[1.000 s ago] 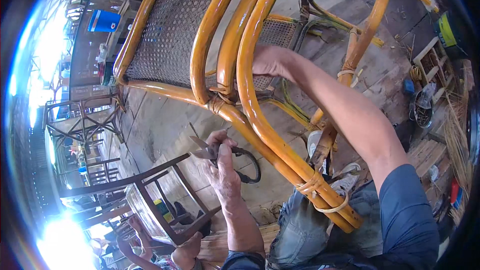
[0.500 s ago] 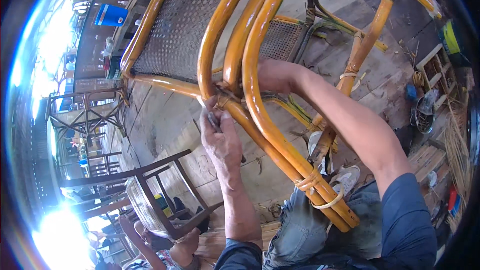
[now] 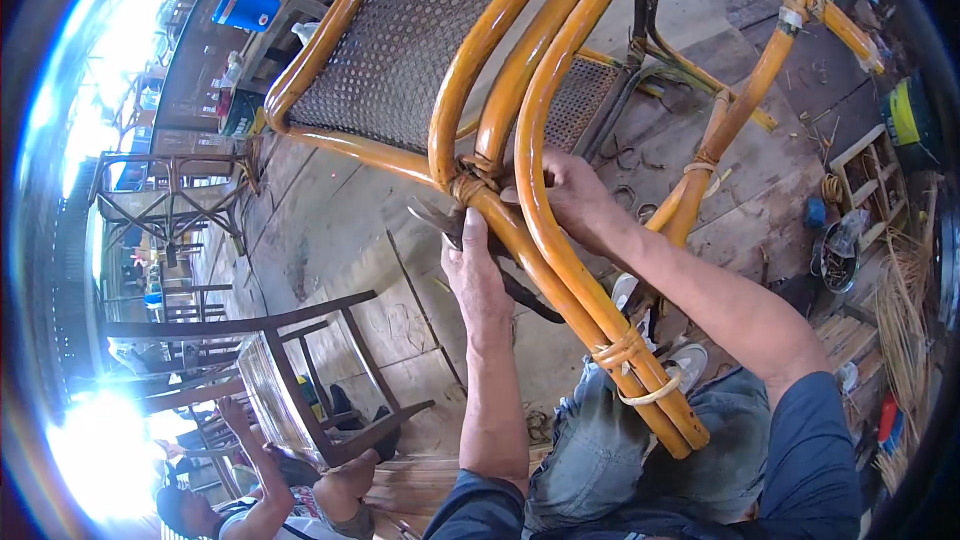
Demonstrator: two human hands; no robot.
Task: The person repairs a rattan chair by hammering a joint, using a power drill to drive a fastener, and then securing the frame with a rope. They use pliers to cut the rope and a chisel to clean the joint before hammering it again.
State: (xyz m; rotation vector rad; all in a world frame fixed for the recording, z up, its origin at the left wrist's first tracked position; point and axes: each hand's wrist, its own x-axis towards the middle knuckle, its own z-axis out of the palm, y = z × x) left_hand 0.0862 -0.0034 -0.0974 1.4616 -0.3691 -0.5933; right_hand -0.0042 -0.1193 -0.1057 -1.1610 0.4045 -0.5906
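Observation:
A glossy orange-brown rattan chair frame (image 3: 585, 285) slants across the middle, its bent poles meeting at a joint wrapped with a brown binding strip (image 3: 466, 186). Just below that joint, my left hand (image 3: 478, 280) is closed around dark metal pliers (image 3: 437, 219). The jaws point left past my thumb, while a dark curved handle shows to the right of the hand, under the poles. My right hand (image 3: 570, 192) reaches in from the right behind a curved pole, its fingers closed at the joint. What they pinch is hidden by the pole.
Woven cane mesh (image 3: 400, 50) fills the panel behind. A dark wooden chair (image 3: 285, 380) stands at lower left, with another person (image 3: 265, 495) near it. At right are a wooden crate (image 3: 872, 175), a bowl of small pieces (image 3: 836, 265) and loose fibre strips (image 3: 905, 330).
The chair frame appears shifted slightly right. The pliers' jaws now show left of my left thumb. My right hand has drawn back somewhat, showing more from behind the pole.

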